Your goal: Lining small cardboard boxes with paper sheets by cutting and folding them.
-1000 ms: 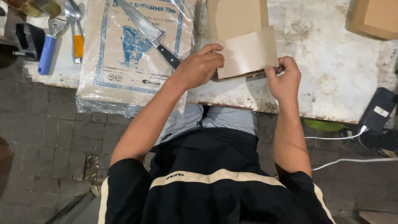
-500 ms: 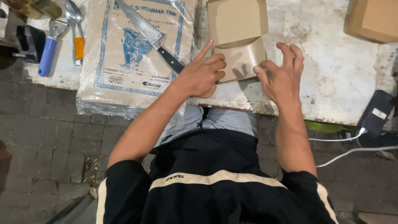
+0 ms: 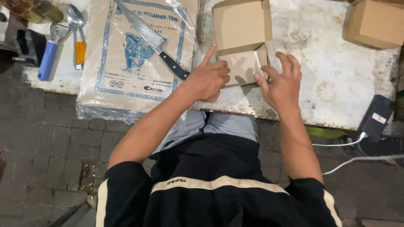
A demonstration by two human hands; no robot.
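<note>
I am pressing my left hand (image 3: pixel 207 79), fingers curled, and my right hand (image 3: pixel 283 82), fingers spread wide, against the small cardboard box (image 3: pixel 243 46) to steady its open flaps.

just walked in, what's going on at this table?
A person is working a small brown cardboard box on a worn white table. The left hand presses against its left side, index finger raised; the right hand hovers open at its right edge. A kitchen knife lies on a plastic-wrapped stack alongside.
</note>
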